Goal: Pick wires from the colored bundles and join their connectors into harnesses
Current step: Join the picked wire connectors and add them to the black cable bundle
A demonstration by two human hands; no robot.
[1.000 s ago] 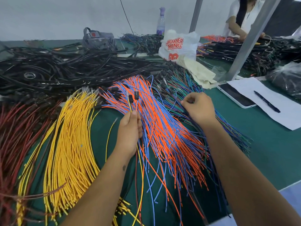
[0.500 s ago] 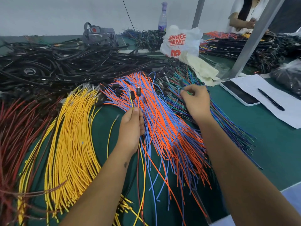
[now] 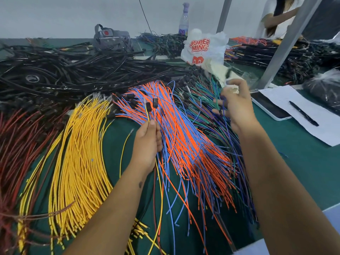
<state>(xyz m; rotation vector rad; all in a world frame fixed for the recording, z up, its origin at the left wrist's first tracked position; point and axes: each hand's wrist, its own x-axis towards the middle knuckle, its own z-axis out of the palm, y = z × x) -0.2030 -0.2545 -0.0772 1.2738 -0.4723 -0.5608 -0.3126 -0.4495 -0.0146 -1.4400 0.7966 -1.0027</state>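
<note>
Far left on the green table (image 3: pixel 303 157) lies the red bundle (image 3: pixel 16 144), then the yellow bundle (image 3: pixel 79 153) fanned beside it. The left hand (image 3: pixel 147 142) is raised just past the yellow wires, thumb and fingers pinching a few held wires (image 3: pixel 159 190) whose 2 black connectors (image 3: pixel 151 105) stand upright above the thumb. Beneath and to the right spreads the orange and blue bundle (image 3: pixel 185 144), then the green and purple bundle (image 3: pixel 207 100). Over that one the right hand (image 3: pixel 237 107) is lifted, blurred, fingers curled round a purple wire (image 3: pixel 223 104). Further right sit a phone (image 3: pixel 270 109), paper (image 3: pixel 301 115) and pen (image 3: pixel 303 113).
</note>
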